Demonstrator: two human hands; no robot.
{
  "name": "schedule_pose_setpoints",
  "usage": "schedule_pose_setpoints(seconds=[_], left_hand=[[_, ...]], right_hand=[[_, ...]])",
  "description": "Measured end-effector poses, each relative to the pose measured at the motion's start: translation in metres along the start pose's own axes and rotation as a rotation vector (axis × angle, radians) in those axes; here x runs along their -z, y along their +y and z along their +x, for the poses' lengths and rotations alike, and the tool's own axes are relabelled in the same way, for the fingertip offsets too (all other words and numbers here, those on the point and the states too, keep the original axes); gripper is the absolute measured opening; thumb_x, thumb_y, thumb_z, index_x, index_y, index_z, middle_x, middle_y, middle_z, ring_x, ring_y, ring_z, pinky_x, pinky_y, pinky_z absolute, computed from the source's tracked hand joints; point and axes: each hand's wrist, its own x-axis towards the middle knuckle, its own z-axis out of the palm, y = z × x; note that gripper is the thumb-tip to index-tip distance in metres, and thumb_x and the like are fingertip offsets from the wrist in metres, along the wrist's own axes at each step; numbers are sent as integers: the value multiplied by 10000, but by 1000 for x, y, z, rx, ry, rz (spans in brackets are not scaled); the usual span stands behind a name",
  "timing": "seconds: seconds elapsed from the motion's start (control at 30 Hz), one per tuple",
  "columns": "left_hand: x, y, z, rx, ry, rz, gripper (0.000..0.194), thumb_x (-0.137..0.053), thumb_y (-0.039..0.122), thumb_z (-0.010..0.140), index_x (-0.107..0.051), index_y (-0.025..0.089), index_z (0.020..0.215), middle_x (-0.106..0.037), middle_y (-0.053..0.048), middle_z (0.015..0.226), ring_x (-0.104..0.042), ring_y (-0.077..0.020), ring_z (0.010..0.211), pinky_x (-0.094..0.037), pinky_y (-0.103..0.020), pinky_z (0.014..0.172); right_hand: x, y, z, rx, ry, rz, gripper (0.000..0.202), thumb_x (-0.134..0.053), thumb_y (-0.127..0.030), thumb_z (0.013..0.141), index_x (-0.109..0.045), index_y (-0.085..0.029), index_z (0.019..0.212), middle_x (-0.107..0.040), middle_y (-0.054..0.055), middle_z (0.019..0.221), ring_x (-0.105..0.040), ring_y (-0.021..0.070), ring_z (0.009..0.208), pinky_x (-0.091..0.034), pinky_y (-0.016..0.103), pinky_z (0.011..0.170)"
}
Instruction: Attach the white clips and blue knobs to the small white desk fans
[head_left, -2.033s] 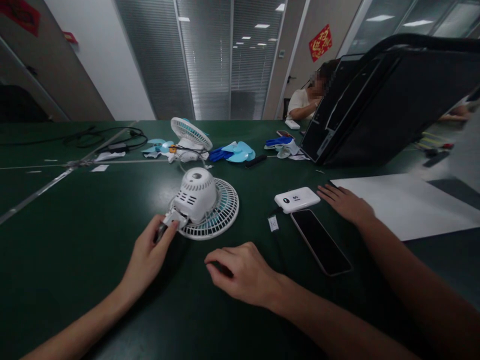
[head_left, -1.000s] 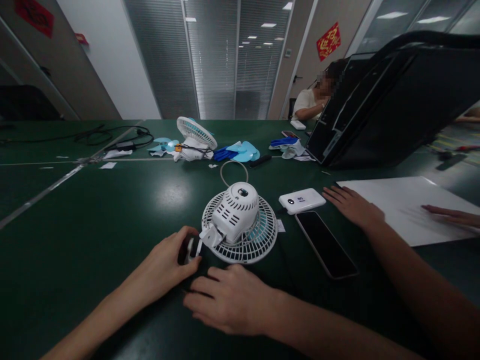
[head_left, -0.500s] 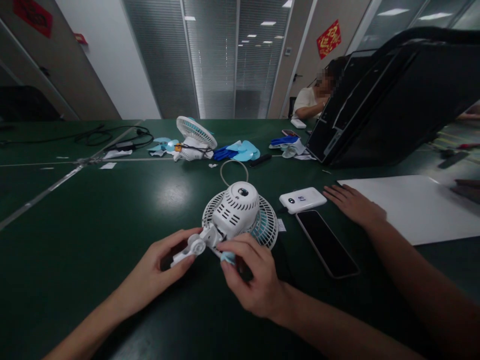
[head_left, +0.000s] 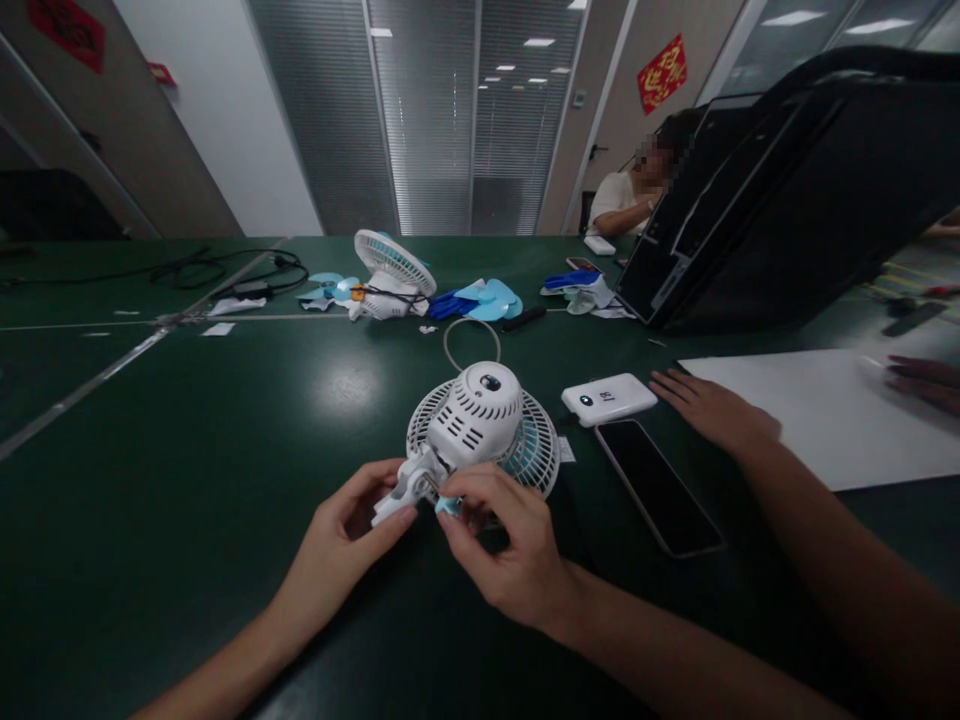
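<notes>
A white fan lies on the green table, its round grille facing down and its motor housing up. At its near end, my left hand is closed around a white clip bracket, thumb in front and fingers behind. Between the thumb and fingertips of my right hand is a light blue knob screw. Its metal shaft points up and left to the bracket's joint; whether it has entered the hole I cannot tell. Some of my right fingers hide part of the grille.
Right of the fan lie a white device and a black phone. Another person's hand rests beside a white sheet. Farther back are a second fan, blue blades, gloves and a large black case.
My left hand has shifted right with the bracket, which now sits closer to the knob screw. The knob screw has tilted, and its metal shaft now shows.
</notes>
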Motion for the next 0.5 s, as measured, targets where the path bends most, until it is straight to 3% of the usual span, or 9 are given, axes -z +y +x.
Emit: schedule_pose_setpoints(seconds=[0.5], left_hand=[[-1, -1, 0, -24, 29, -45, 374, -747, 321, 851, -689, 258, 1214, -712, -31, 1072, -653, -180, 858, -561, -282, 818]], right_hand=[[2, -1, 1, 50, -21, -43, 234, -627, -141, 879, -613, -211, 1103, -660, 13, 960, -612, 109, 752, -504, 262, 655]])
